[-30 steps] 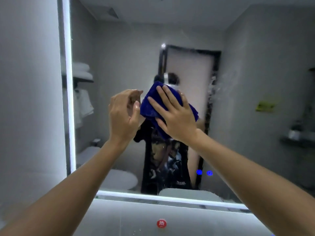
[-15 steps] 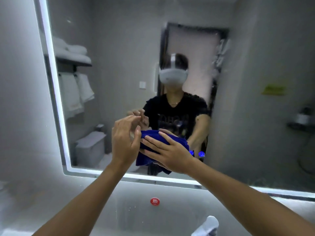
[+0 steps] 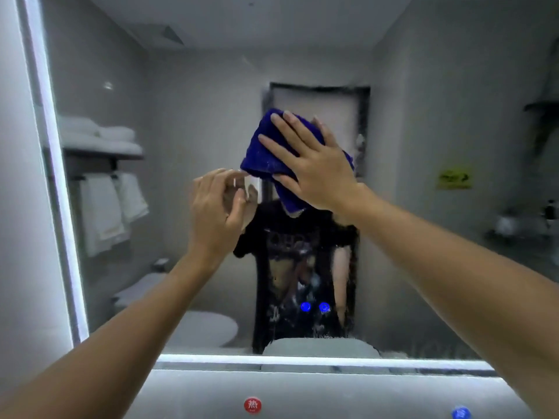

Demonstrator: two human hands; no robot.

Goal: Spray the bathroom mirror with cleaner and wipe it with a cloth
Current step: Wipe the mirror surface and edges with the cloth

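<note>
A large lit bathroom mirror (image 3: pixel 193 122) fills the view, with wet streaks low in its middle. My right hand (image 3: pixel 314 173) lies flat, fingers spread and straight, and presses a folded dark blue cloth (image 3: pixel 263 149) against the glass at mid height. My left hand (image 3: pixel 216 213) hovers just left of and below the cloth, with loosely curled fingers and nothing in it, close to the glass. No spray bottle is in view.
A bright light strip (image 3: pixel 302 359) edges the mirror's bottom and left side. Two blue touch lights (image 3: pixel 314 306) glow on the glass low down. Below the mirror are a red round sticker (image 3: pixel 252 405) and a blue one (image 3: pixel 460 413) on the wall.
My right hand has carried the cloth up the glass from near the bottom edge to mid height. My left hand rose with it, staying beside the cloth.
</note>
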